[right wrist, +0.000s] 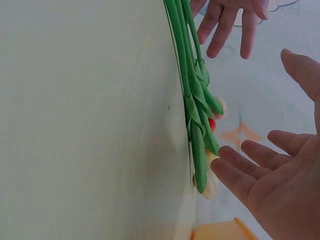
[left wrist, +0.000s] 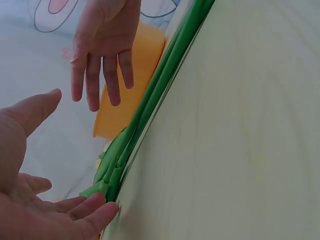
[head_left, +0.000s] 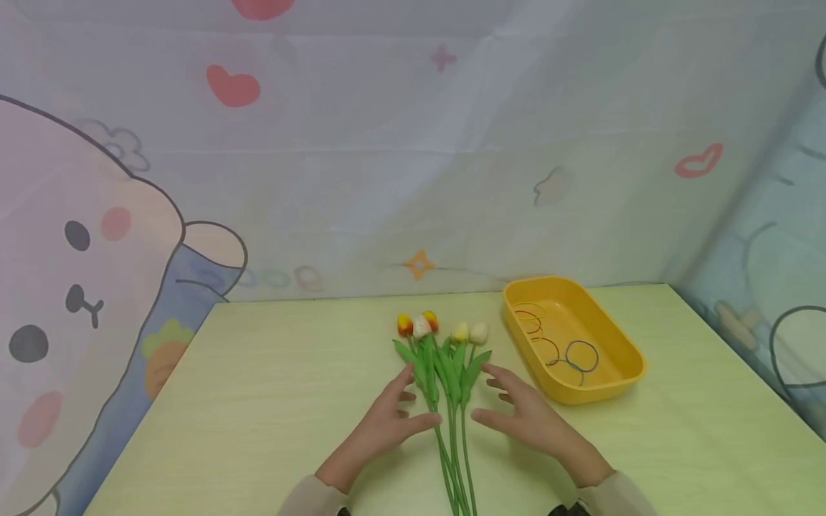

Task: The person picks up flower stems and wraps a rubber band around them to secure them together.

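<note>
Several artificial tulips (head_left: 451,373) lie side by side on the table, their long green stems pointing toward me. The blooms at the far end are red-yellow, white and pale yellow. On the left of the bunch hovers my left hand (head_left: 390,417), fingers spread and thumb apart, close to the leaves. Mirroring it on the right is my right hand (head_left: 528,416), also with fingers extended. Neither hand grips anything. The left wrist view shows green stems (left wrist: 160,85) beyond the left fingertips. In the right wrist view, leaves (right wrist: 199,155) are near the right fingers; contact is hard to tell.
A yellow plastic basin (head_left: 622,358) stands to the right of the flowers, holding several thin coloured rings (head_left: 583,355). The pale green table (head_left: 277,387) extends to both sides. Behind it hangs a printed cloth backdrop (head_left: 361,179), with another cloth along the right.
</note>
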Available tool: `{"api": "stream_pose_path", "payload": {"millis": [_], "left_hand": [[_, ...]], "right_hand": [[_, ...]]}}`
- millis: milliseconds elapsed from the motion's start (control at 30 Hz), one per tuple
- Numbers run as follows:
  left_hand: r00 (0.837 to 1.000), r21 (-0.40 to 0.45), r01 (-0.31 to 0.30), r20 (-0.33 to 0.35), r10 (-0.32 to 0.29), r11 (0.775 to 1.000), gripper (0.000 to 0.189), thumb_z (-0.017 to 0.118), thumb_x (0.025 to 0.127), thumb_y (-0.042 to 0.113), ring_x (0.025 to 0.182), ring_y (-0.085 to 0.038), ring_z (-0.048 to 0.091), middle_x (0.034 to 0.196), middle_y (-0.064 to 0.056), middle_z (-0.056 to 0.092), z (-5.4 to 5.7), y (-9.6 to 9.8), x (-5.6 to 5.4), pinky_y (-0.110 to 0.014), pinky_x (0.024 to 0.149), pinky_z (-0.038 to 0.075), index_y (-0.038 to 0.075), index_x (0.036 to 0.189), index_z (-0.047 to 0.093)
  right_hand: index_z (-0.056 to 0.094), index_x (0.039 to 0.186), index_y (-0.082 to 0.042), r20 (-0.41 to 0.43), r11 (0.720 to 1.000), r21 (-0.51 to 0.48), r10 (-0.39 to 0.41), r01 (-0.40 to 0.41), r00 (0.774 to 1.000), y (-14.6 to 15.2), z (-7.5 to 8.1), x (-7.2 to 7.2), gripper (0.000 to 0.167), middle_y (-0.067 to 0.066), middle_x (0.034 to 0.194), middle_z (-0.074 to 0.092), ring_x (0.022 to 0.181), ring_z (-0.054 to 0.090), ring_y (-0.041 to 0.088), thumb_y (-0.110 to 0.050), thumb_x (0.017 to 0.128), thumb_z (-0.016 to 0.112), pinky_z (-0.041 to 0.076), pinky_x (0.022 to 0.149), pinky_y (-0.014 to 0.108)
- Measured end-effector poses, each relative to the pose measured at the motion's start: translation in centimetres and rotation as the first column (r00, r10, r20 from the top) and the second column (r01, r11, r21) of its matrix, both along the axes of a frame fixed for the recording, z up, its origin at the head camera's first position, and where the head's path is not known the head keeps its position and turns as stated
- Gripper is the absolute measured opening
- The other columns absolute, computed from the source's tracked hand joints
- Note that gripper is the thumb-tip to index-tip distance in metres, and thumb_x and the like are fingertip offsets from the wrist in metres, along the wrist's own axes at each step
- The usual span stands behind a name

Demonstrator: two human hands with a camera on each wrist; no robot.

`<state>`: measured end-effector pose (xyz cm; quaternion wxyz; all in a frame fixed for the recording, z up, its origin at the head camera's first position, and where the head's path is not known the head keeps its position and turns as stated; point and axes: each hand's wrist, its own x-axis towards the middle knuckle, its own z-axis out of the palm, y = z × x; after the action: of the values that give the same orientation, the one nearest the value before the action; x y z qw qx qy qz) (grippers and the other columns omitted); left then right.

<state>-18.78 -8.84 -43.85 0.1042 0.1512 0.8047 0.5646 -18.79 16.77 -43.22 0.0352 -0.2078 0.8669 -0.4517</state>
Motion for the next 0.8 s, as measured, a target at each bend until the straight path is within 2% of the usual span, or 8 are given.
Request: {"api": "stream_pose_path", "payload": {"millis": [133,367,500,633,800], "left_hand": [[0.999,0.006,-0.017,0.038,0.017,1.000,0.098,0.078,0.083,0.027,0.123,-0.037,0.046,0.147,-0.023,0.034,-0.3,0.3,-0.1,-0.051,0.097,0.047,0.006,0.154,0.014],[0.994,0.000,-0.047,0.102,0.047,0.999,0.104,0.083,0.077,0.019,0.115,-0.037,0.051,0.143,-0.025,0.039,-0.4,0.9,-0.2,-0.047,0.084,0.054,0.005,0.154,0.014],[0.989,0.003,-0.061,0.132,0.060,0.998,0.105,0.083,0.076,0.016,0.114,-0.036,0.052,0.140,-0.025,0.041,-0.5,1.3,-0.2,-0.045,0.082,0.054,0.003,0.153,0.014],[0.987,0.005,-0.076,0.143,0.075,0.997,0.105,0.084,0.074,0.013,0.113,-0.036,0.053,0.139,-0.025,0.042,-0.6,1.5,-0.3,-0.045,0.082,0.054,0.002,0.153,0.015],[0.988,-0.004,-0.081,0.132,0.081,0.997,0.103,0.084,0.074,0.011,0.112,-0.035,0.054,0.137,-0.025,0.044,-0.8,1.7,-0.5,-0.045,0.083,0.054,0.001,0.152,0.018]], "right_hand": [[0.030,0.148,0.000,0.083,1.000,-0.026,0.007,-0.004,0.997,-0.5,-0.5,-0.3,0.079,0.023,0.149,0.035,0.127,0.046,0.042,-0.033,0.089,0.071,0.044,0.102,0.054],[0.029,0.147,0.006,0.153,0.998,-0.063,0.028,-0.019,0.988,-1.1,-0.7,-0.5,0.081,0.027,0.147,0.037,0.121,0.051,0.041,-0.029,0.088,0.072,0.050,0.096,0.050],[0.030,0.146,0.007,0.211,0.998,-0.070,0.016,-0.001,0.977,-1.4,-0.6,-0.6,0.080,0.027,0.144,0.041,0.116,0.054,0.037,-0.027,0.087,0.073,0.053,0.090,0.045],[0.032,0.144,0.008,0.249,0.997,-0.073,0.009,0.010,0.968,-1.6,-0.5,-0.6,0.079,0.027,0.139,0.046,0.111,0.057,0.034,-0.025,0.086,0.074,0.055,0.083,0.041],[0.035,0.142,0.010,0.275,0.996,-0.083,-0.005,0.029,0.961,-1.9,-0.5,-0.7,0.076,0.027,0.136,0.049,0.108,0.059,0.031,-0.022,0.085,0.075,0.055,0.080,0.039]]}}
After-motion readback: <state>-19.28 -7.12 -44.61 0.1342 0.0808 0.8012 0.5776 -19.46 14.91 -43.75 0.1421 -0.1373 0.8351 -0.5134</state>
